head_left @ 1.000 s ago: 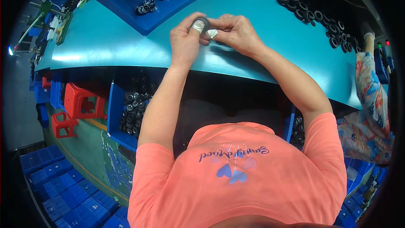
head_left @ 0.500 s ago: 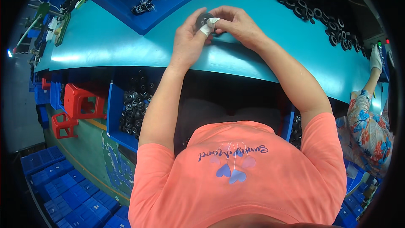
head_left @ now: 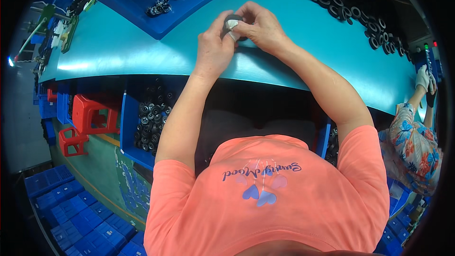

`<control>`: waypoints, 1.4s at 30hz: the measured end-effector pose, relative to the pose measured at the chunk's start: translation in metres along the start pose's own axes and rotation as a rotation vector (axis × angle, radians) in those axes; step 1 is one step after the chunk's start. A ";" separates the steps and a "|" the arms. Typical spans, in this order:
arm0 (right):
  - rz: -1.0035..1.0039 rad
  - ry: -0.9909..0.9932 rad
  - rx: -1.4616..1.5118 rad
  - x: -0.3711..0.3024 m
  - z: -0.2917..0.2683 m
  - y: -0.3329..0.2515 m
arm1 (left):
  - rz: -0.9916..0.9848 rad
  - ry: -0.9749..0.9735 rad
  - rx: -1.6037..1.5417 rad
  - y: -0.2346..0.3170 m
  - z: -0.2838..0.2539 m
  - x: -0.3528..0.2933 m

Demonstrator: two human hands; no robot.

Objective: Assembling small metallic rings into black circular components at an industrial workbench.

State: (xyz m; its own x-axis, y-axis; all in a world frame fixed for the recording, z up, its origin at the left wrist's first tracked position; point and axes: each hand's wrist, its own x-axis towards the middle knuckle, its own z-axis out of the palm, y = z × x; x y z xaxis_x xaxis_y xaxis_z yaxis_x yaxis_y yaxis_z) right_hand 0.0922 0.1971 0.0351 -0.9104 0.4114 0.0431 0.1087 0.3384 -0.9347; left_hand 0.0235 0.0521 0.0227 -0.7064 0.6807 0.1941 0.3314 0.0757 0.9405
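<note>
Above the turquoise tabletop both my hands meet on a small black wheel. My left hand is closed round its left side. From the right, my right hand grips it too, with the thumb pressed across its face. White wrapping covers the thumb tips. Fingers hide much of the wheel, so details of its centre cannot be made out.
A blue tray holding small shiny metal parts lies ahead. Many black rings are spread at the far right. Below the table, a blue bin contains black wheels. Red stools stand left. At right, a co-worker's gloved hand holds something dark.
My right thumb has shifted left across the wheel's face, and the wheel shows less. My right hand has risen slightly. The co-worker's hands have moved lower.
</note>
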 end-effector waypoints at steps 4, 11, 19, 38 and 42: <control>-0.026 -0.087 0.243 0.001 -0.001 0.004 | 0.043 0.007 -0.039 -0.002 0.000 0.000; -0.063 -0.212 0.521 0.001 -0.011 0.003 | -0.054 -0.038 -0.294 -0.005 -0.008 0.002; 0.013 -0.209 0.510 0.007 -0.007 0.015 | -0.053 -0.062 -0.249 -0.008 -0.006 0.001; 0.048 -0.162 0.541 0.004 -0.009 0.005 | -0.029 -0.046 -0.216 -0.001 -0.002 -0.001; 0.027 -0.179 0.452 0.004 -0.008 0.005 | -0.026 -0.039 -0.247 -0.002 -0.001 -0.001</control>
State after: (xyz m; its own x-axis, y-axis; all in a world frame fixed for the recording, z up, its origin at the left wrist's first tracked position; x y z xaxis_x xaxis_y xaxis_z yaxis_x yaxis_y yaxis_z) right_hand 0.0922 0.2072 0.0333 -0.9684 0.2493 -0.0075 -0.0150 -0.0883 -0.9960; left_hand 0.0230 0.0503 0.0207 -0.6861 0.7091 0.1626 0.1470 -0.0837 0.9856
